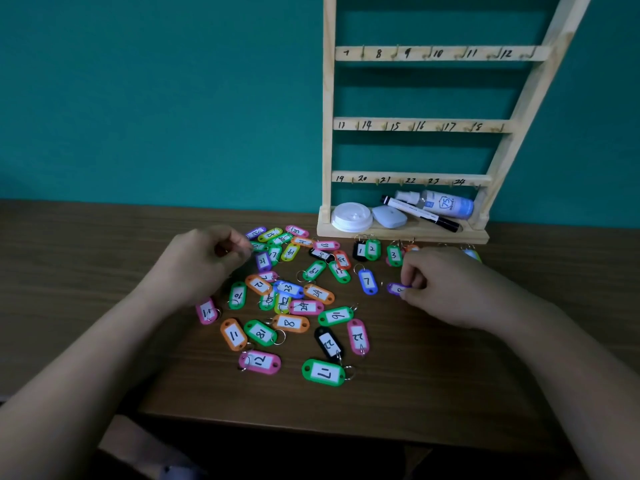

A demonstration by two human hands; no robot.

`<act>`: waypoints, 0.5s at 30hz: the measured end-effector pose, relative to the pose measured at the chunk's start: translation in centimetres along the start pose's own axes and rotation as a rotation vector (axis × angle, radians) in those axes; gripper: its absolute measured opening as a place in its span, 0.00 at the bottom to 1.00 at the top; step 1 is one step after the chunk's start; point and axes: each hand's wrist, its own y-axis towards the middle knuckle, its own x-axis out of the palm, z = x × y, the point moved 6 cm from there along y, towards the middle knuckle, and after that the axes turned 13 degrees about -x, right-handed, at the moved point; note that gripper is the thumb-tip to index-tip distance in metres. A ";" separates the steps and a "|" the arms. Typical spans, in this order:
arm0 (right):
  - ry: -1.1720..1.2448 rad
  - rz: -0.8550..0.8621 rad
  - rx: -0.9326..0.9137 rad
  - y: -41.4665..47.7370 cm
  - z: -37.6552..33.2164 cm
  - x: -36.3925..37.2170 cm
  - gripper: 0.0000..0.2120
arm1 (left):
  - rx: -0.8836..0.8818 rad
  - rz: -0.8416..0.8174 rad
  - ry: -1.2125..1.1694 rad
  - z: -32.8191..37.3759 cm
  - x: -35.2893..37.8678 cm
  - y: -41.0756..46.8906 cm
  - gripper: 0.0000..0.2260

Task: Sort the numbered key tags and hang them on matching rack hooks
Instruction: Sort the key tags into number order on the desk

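The brown table (104,271) takes up most of what I see from here. At its far edge the wooden rack (327,133) leans up against the teal wall, its rails numbered by hand. No tag hangs on any hook I can see.

The right hand (440,282) is down on the table right of the heap, thumb and fingertips closed on one end of a purple tag (396,289). The left hand (204,261) hovers at the heap's far left corner with its fingers curled in. I cannot tell whether it grips anything.

The pile of tags (291,296) lies loose between the two hands, many overlapping. A few sit apart in a row at the rack's foot, among them a green tag (372,249) marked 2, with a blue tag (367,281) marked 7 just beside the purple one.

These look like light, stiff plastic slips, likely slick and flat to the wood, so I'd expect them to skid rather than lift. The wire ring at one end seems the better hold — and it is the part that must go over the hook.
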 end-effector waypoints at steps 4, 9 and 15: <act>0.001 0.016 0.043 0.3 -0.4 0.6 0.06 | -0.054 0.023 0.005 -0.6 -0.4 0.2 0.03; 0.036 0.070 0.063 0.8 -1.0 1.0 0.06 | -0.102 0.096 0.054 -1.0 -1.0 0.7 0.06; 0.077 0.171 0.063 0.9 -1.6 0.3 0.09 | -0.174 0.154 0.070 -2.6 -2.0 1.9 0.07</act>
